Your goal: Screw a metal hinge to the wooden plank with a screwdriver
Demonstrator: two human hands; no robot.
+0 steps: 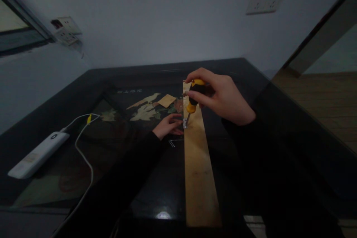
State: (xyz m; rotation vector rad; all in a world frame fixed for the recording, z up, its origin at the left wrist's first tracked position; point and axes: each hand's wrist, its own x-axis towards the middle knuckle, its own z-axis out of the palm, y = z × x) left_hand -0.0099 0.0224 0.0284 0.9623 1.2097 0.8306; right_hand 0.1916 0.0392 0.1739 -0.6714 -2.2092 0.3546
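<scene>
Dimly, a pale wall [156, 18] is rising behind everything, with a wood-plank floor [326, 96] showing off to the right. Against the wall, a dark, glossy table [153, 76] is stretching across the view, reflecting a light near its front edge and bearing a printed picture [145, 111] of leaves and flowers. A long wooden board [198, 171] is lying on it, running from the near side toward the wall. At the left, a white power bank [39, 154] is resting, its pale cable [90, 163] curling toward the front. Wall sockets [266, 2] are sitting at the upper right. The right hand [223, 96] is clamping thumb and fingers around a yellow-and-black screwdriver [197, 86], tilted over the board. Beside the board, the left hand [169, 126] is reaching in with fingers slightly apart; whether they are pinching anything, I cannot tell. A thin wooden square [167, 100] is lying beyond that hand. Smallest, a metal piece [184, 123], possibly a hinge, is sitting at the board's left edge, under the screwdriver's tip.
</scene>
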